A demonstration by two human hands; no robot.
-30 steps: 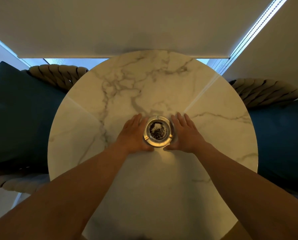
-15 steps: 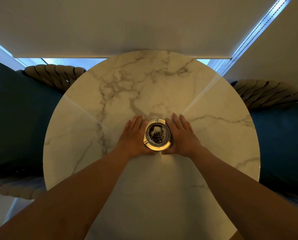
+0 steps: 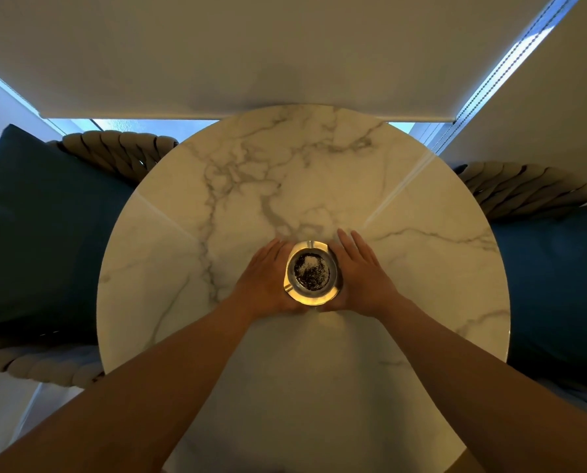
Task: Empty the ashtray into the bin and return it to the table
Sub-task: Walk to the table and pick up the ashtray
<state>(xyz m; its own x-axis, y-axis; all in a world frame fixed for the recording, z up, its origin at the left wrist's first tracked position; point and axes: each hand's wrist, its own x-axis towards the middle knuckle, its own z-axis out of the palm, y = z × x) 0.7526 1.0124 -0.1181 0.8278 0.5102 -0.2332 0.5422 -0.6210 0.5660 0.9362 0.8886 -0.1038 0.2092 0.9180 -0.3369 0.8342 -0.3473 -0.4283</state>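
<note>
A round metal ashtray [image 3: 311, 273] with dark ash and a pale patch inside sits near the middle of the round marble table [image 3: 421, 268]. My left hand [image 3: 268, 285] presses against its left side and my right hand [image 3: 363, 278] against its right side. Fingers point away from me, and both thumbs curl around the near rim. I cannot tell whether the ashtray's base still touches the table. No bin is in view.
A woven chair with a dark blue cushion [image 3: 46, 233] stands left of the table, and another with a blue cushion [image 3: 558, 285] stands right. A lowered blind [image 3: 285, 63] and a window strip lie beyond the far edge.
Both hands have closed in from lying beside the ashtray to clasping its sides, thumbs wrapping the near rim. The ashtray looks slightly nearer and larger.
</note>
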